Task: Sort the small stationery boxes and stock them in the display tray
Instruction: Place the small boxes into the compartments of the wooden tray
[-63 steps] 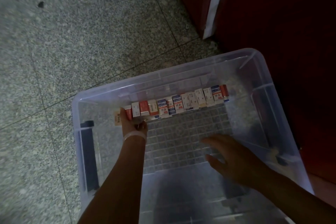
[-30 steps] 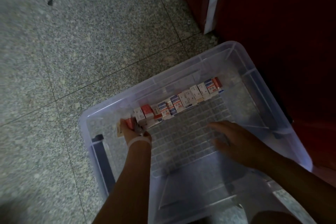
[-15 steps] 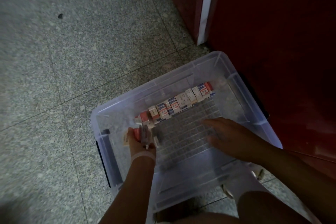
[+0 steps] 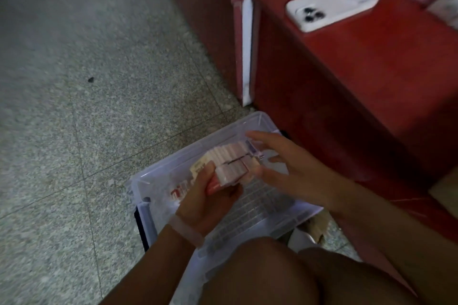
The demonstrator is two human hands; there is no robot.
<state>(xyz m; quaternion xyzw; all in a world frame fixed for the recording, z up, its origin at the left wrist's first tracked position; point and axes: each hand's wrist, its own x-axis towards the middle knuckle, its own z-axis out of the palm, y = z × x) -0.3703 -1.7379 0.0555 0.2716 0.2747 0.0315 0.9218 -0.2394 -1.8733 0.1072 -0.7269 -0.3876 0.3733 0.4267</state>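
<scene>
A person crouches over a clear plastic bin point(image 4: 158, 181) on the speckled floor point(image 4: 86, 106). Both hands are up above the bin, holding a row of small stationery boxes point(image 4: 230, 158) between them.

The row is long and thin. Its long side runs from the near-left corner of the bin up toward the far-right corner. The left hand point(image 4: 205, 195) grips the near-left end — its fingers curl round the boxes there. It wears a pale wristband point(image 4: 186, 230). The right hand point(image 4: 285, 166) is spread wide, fingers mostly straight, cupping the far-right end of the row. Whether it really presses the boxes is hard to tell, because the picture is blurry there.

The boxes look pink and white, but the print on them is too smeared to read. Something red and white point(image 4: 179, 190) shows through the bin under the left hand; what it is cannot be made out. A ribbed grid point(image 4: 260, 208) lies in the bin bottom.

A white phone point(image 4: 332, 3) lies on the red desk point(image 4: 359, 86) beside the bin. The person's knees point(image 4: 260, 272) hide the near edge of the bin.
</scene>
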